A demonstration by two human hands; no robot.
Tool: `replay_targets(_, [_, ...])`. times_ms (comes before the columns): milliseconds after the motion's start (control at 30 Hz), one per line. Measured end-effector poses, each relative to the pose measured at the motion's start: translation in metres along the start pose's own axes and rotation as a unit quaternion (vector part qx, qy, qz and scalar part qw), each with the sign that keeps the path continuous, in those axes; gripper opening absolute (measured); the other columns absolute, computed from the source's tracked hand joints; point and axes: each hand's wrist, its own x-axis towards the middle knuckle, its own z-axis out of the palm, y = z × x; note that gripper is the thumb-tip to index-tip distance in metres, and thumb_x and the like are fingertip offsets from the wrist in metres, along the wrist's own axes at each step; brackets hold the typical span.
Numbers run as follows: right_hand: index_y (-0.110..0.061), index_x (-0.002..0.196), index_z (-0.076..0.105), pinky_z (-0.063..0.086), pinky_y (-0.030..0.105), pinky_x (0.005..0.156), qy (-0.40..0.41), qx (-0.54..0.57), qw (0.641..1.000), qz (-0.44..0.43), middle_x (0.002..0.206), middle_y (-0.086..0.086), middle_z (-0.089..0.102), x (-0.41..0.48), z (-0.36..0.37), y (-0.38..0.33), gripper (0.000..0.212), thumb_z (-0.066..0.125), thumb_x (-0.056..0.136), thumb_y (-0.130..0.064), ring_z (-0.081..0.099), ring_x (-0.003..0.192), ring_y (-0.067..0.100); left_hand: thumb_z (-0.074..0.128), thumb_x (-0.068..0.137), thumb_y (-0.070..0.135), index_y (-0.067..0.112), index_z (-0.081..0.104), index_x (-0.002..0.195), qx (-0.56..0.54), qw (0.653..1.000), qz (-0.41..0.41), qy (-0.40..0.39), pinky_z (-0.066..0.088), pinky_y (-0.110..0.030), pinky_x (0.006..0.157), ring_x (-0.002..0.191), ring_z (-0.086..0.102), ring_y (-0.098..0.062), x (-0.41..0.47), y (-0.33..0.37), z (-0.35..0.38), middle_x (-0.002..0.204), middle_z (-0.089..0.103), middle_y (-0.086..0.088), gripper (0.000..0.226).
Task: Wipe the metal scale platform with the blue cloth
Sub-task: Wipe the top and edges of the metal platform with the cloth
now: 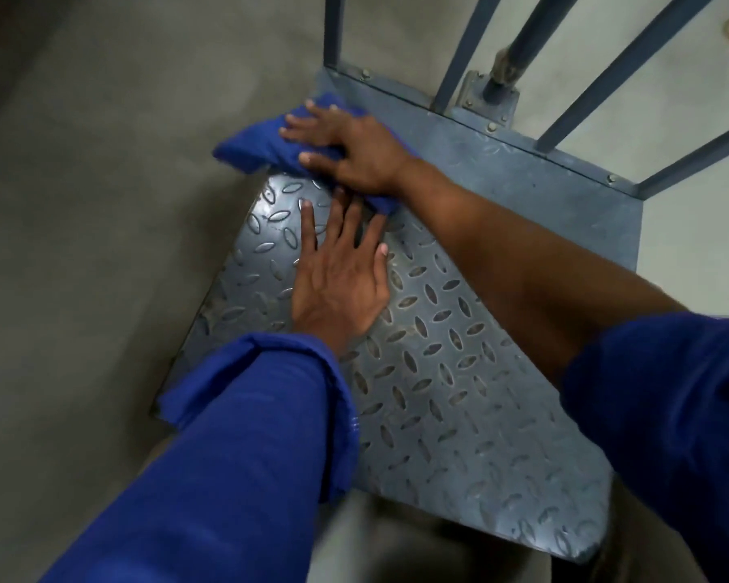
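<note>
Head view: the right hand [350, 149] lies on the blue cloth [245, 151], fingers spread fairly straight, pressing it onto the far left corner of the metal scale platform [438, 372]; the left hand [337, 284] rests flat on the platform just nearer, fingers wide, holding nothing; blue bars [459, 48] rise at the far edge.

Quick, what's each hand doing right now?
Left hand: open, flat on the scale platform.
Right hand: open, pressing the blue cloth.
</note>
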Motion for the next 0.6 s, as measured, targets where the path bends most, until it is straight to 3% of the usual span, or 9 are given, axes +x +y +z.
replay_targets(100, [-0.022, 0.143, 0.063, 0.026, 0.042, 0.129, 0.113, 0.066, 0.989, 0.065, 0.152, 0.0, 0.058, -0.055, 0.014, -0.001, 0.042, 0.059, 0.104, -0.037, 0.039, 0.153, 0.021, 0.025, 0.11, 0.038, 0.016, 0.047, 0.157, -0.018, 0.999, 0.019, 0.019, 0.009, -0.064, 0.131, 0.164, 0.021, -0.03, 0.001, -0.001, -0.004, 0.171, 0.035, -0.013, 0.056])
replay_targets(200, [-0.023, 0.146, 0.061, 0.029, 0.047, 0.127, 0.215, 0.032, 0.958, 0.19, 0.153, -0.001, 0.057, -0.133, 0.022, 0.013, 0.046, 0.054, 0.107, -0.044, 0.038, 0.154, 0.02, 0.022, 0.111, 0.043, 0.009, 0.033, 0.167, -0.02, 0.996, 0.089, 0.007, 0.01, -0.063, 0.132, 0.165, 0.019, -0.034, -0.002, -0.019, -0.003, 0.176, 0.025, -0.018, 0.066])
replay_targets(300, [-0.024, 0.151, 0.055, 0.026, 0.051, 0.127, 0.233, -0.014, 0.948, 0.214, 0.159, -0.001, 0.05, -0.188, 0.048, -0.017, 0.049, 0.048, 0.108, -0.046, 0.03, 0.157, 0.024, 0.021, 0.112, 0.048, 0.005, 0.03, 0.168, 0.003, 0.984, 0.18, -0.011, 0.012, -0.058, 0.133, 0.165, 0.019, -0.035, -0.013, -0.048, -0.003, 0.176, 0.024, -0.019, 0.071])
replay_targets(467, [-0.026, 0.156, 0.048, 0.025, 0.051, 0.127, 0.178, -0.086, 0.97, 0.142, 0.165, -0.005, 0.042, -0.258, 0.067, -0.056, 0.05, 0.045, 0.11, -0.042, 0.023, 0.16, 0.024, 0.024, 0.113, 0.046, -0.003, 0.03, 0.165, 0.033, 0.982, 0.185, 0.006, 0.013, -0.053, 0.134, 0.166, 0.015, -0.034, -0.042, -0.058, -0.006, 0.175, 0.022, -0.022, 0.072])
replay_targets(600, [-0.026, 0.16, 0.04, 0.022, 0.05, 0.129, 0.22, -0.123, 0.924, 0.289, 0.167, -0.002, 0.038, -0.235, 0.035, -0.012, 0.056, 0.037, 0.109, -0.048, 0.023, 0.16, 0.026, 0.027, 0.11, 0.052, 0.004, 0.015, 0.17, -0.006, 0.986, 0.167, -0.002, 0.008, -0.05, 0.136, 0.168, 0.005, -0.026, -0.043, -0.057, -0.012, 0.179, 0.011, -0.015, 0.078])
